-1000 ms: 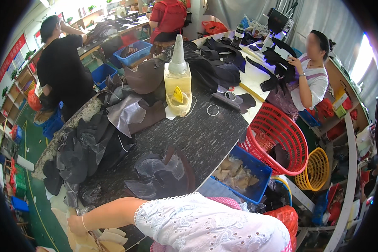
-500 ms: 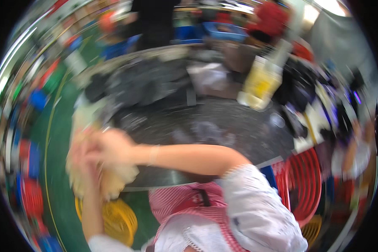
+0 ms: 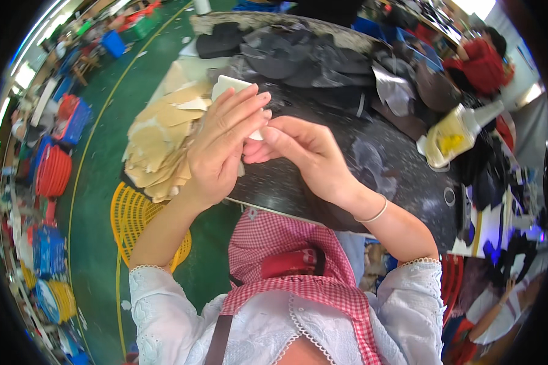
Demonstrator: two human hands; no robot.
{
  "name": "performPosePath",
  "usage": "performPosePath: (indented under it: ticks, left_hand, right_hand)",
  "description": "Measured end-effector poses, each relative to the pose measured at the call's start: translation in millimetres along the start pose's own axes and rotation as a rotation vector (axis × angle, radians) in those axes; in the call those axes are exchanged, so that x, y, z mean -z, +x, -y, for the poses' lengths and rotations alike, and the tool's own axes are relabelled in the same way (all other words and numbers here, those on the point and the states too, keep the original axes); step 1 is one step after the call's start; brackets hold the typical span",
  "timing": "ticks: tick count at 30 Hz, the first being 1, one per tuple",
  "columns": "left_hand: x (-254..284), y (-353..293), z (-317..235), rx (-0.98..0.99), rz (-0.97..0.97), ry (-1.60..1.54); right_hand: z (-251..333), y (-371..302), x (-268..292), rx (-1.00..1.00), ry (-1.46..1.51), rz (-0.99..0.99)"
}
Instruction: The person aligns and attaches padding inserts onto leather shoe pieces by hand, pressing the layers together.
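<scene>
A thin, pale white sheet piece (image 3: 228, 84) is held over the table's left part. Its upper edge shows beyond the fingers of my left hand (image 3: 222, 149), which are straight, close together and laid along it. My right hand (image 3: 307, 152) is closed in a pinch at the piece's lower edge, thumb against bent fingers. Most of the piece is hidden behind my left hand, so its full shape cannot be told. Nearest to my left hand is a pile of tan, thin cut pieces (image 3: 158, 143), stacked at the table's left end.
Dark cut pieces (image 3: 298, 58) lie along the back of the black table (image 3: 274, 185). A clear container with yellow contents (image 3: 450, 140) stands back right. A yellow basket (image 3: 131, 222) is below the table's left end. A person in red (image 3: 481, 64) sits far right.
My hands have moved right from the tan pile to above the table, and the white piece now shows between them. My right arm has drawn back, and the view has turned left.
</scene>
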State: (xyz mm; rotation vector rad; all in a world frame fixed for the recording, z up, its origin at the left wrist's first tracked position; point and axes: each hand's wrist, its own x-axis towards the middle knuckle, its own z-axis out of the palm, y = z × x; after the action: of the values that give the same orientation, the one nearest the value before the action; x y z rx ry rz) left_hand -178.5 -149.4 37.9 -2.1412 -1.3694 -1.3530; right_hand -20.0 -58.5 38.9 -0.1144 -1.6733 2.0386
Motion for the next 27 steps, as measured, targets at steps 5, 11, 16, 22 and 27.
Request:
performPosePath:
  ticks: [5, 11, 16, 22, 27]
  left_hand:
    - [-54, 7, -23, -0.145, 0.079, -0.163]
    - [-63, 8, -70, 0.210, 0.263, -0.749]
    - [-76, 8, -81, 0.215, 0.637, -0.700]
    - [-96, -38, -57, 0.900, 0.019, -1.681]
    - [-127, -31, -90, 1.459, -0.142, -2.191]
  right_hand:
    - [29, -62, 28, -0.046, -0.083, -0.214]
    - [29, -132, 29, 0.098, -0.411, -0.188]
    - [13, -150, 25, 0.106, -0.424, -0.156]
    - [5, -172, 35, 0.281, -0.643, -0.231]
    - [-10, -186, 46, 0.111, 0.572, -0.358]
